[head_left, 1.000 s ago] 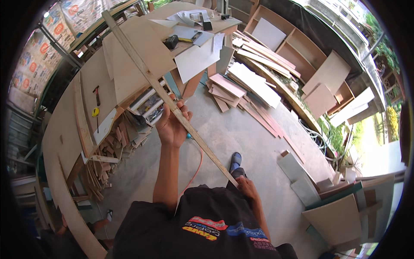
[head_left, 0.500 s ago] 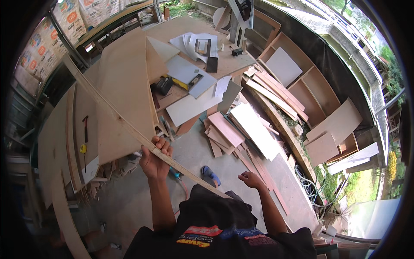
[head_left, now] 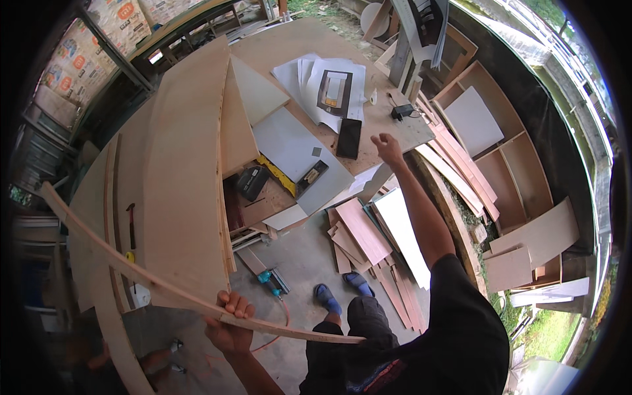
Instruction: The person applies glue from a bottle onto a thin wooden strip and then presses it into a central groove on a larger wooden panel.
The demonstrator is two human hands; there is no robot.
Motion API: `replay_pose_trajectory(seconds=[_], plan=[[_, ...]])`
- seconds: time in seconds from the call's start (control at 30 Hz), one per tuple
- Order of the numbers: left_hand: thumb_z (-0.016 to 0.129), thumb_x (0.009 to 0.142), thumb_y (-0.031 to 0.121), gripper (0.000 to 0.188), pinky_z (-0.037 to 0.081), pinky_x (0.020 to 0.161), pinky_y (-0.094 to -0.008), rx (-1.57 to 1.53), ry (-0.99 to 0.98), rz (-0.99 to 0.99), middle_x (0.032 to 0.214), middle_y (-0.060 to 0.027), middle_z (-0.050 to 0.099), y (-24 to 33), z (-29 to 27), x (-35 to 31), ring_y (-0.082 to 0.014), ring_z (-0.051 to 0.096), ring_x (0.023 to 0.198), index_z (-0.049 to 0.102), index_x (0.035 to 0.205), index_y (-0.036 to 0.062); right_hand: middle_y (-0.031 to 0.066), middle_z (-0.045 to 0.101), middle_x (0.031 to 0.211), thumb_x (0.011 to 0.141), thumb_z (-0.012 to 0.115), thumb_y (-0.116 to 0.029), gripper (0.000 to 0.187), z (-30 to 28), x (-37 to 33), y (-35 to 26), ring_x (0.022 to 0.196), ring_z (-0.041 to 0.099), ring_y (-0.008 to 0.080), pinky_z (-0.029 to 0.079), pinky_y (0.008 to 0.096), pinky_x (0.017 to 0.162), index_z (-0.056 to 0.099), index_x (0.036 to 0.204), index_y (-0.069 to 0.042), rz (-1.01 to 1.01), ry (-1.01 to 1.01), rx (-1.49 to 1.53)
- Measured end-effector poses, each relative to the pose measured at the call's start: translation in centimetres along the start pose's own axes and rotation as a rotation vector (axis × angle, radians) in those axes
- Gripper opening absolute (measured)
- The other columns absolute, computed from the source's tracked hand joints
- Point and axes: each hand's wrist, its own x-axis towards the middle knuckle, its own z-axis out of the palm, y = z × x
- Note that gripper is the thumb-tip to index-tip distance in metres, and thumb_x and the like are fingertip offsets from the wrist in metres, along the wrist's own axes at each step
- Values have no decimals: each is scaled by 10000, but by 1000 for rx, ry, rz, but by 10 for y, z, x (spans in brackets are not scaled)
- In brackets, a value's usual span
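Left hand [head_left: 230, 322] clamps one strip [head_left: 164, 287], left of and below the one phone [head_left: 349, 139]; right hand [head_left: 390, 151], arm outstretched, hovers just right of the phone, fingers curled, whether touching I cannot tell.

- Lower middle: left hand [head_left: 230, 322] hides part of the wooden strip [head_left: 171, 293]; forearm [head_left: 253, 374] cut off by the bottom edge.
- Lower left: another person [head_left: 158, 360], dim and blurred.
- Left: yellow tape measure [head_left: 130, 255], seemingly part-hidden behind the strip.
- Upper middle: detail on the printed papers [head_left: 336, 89], too small to tell.
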Motion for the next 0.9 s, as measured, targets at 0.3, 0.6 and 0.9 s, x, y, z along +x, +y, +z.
replay_pose_trajectory(seconds=[0.3,0.6,0.9], plan=[[713,914,377,502,428,769,-349,-2,243,247,934,-83,521,-48,8,-35,-200,529,841,482,1175,15,299,595,1283,816,763,-443,860,95,193,13,1210,586,392,459,445,1014,410,1436,37,34,128,-240],[705,908,408,512,411,775,-341,101,356,365,944,-64,536,-69,26,-16,-187,524,861,531,1186,15,170,690,969,956,624,-319,377,75,191,16,703,722,229,568,334,592,614,1055,45,143,69,286],[655,940,423,476,407,774,-331,68,378,510,932,-74,571,-66,32,-9,-191,515,856,579,1154,5,143,695,1020,990,607,-148,288,-49,-68,-126,851,668,151,569,277,714,503,1204,15,-248,-292,598]])
